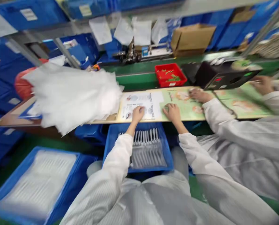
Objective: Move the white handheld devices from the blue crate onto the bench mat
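Left hand (pixel 138 114) is resting palm down on a white printed sheet (pixel 141 101), and right hand (pixel 173 113) is lying on a green printed sheet (pixel 179 97), just beside it. Both hands are loosely curled, and it is impossible to tell whether either is gripping its sheet. The two sheets are lying flat on the tabletop (pixel 102 120), edge to edge, directly in front of the person.

Under the forearms, a blue crate (pixel 167 156) is sitting below the tabletop's near edge, holding rows of silvery items (pixel 146 150) too blurred to name. To the left, a heap of white plastic bags (pixel 71 97) is lying on the tabletop, reaching almost to the white sheet. A second blue crate (pixel 20 184) is standing low on the left, filled with something white.

On the right, a co-worker's hands (pixel 200 95) are working over the same run of green sheets, one near the person's right hand and one farther along. Beyond the sheets, a red tray (pixel 169 75) holding green and orange bits is sitting beside a black device (pixel 223 75), and a cardboard box (pixel 191 39) is resting farther back.
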`<state>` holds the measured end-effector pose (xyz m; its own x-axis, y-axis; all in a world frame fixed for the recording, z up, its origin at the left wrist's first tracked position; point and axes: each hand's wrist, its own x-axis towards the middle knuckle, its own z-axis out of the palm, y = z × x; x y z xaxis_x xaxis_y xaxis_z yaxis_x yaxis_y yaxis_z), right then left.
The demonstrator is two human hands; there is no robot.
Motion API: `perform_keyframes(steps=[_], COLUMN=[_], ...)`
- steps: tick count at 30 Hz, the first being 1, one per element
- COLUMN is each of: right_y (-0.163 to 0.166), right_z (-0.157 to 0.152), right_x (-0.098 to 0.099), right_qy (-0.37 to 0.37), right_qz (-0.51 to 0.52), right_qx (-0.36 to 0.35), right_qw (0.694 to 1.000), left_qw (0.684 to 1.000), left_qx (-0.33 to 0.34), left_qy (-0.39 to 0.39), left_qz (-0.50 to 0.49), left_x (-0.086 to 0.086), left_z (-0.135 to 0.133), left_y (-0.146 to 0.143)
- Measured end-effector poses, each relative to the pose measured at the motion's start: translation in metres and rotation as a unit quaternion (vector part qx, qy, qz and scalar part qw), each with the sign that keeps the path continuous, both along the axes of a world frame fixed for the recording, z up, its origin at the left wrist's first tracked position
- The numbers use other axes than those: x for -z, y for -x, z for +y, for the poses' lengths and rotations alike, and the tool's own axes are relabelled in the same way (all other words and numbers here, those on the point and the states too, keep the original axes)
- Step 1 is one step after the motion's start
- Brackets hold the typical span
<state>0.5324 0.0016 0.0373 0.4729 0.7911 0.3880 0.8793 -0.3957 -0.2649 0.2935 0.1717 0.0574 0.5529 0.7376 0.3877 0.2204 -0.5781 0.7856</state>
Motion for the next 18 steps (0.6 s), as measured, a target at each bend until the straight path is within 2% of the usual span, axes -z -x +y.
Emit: perform_keyframes(steps=[2,4,7,8,10,13,15,18], right_y=[0.032,0.052,0.064,0.065,0.065,0.063,0.061,0.059], right_z=[0.007,0.012,0.015,0.015,0.014,0.014,0.015,0.016], right_x=[0.010,0.014,0.011,0.009,0.007,0.006,0.007,0.011], right_qy=[-0.012,-0.021,-0.026,-0.028,-0.030,-0.025,-0.021,-0.021], right_qz=[-0.001,-0.002,0.007,0.010,0.015,0.025,0.028,0.016], right_qx=[0.003,0.012,0.010,0.011,0.014,0.015,0.015,0.014], right_qw=[1.000,1.000,1.000,0.999,0.999,0.999,0.999,1.000], left_qw=[0.997,0.994,0.986,0.974,0.928,0.845,0.819,0.808], left_qx=[0.048,0.077,0.150,0.192,0.276,0.324,0.326,0.332], left_qy=[0.040,0.059,0.052,0.047,0.046,0.055,0.065,0.055], left_qz=[-0.038,-0.045,0.048,0.106,0.246,0.422,0.467,0.484], left_x=[0.014,0.035,0.080,0.098,0.136,0.187,0.210,0.231], left_z=[-0.010,-0.032,-0.073,-0.083,-0.095,-0.097,-0.092,-0.086], left_y=[0.017,0.048,0.112,0.135,0.179,0.228,0.248,0.261])
